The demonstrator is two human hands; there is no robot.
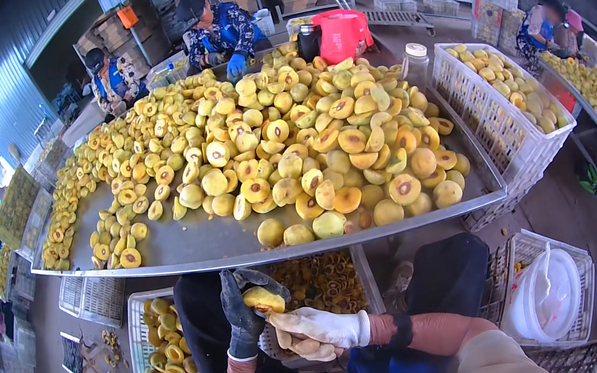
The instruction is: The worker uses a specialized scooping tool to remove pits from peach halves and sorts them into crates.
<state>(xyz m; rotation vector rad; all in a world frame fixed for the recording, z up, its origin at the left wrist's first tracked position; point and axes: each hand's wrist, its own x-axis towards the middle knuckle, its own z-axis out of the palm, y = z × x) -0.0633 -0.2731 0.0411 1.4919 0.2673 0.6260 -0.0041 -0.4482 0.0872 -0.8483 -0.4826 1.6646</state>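
Observation:
In front of my lap, my left hand [240,320], in a dark grey glove, has its fingers closed round a yellow peach piece [263,300]. My right hand [321,330] wears a white and tan glove. Its fingers are curled, with their tips against the lower side of that peach piece. What it grips, if anything, is hidden. Beyond both hands, a broad heap of peach halves [284,142], many with brown-red centres showing, covers much of a metal table [191,241].
A crate of peach halves [134,327] stands left of my legs; a crate of ring-shaped scraps [359,258] lies between my knees. Stacked white crates [482,120] and a crate holding a white tub [543,297] are on the right. Co-workers [218,32] sit across the table.

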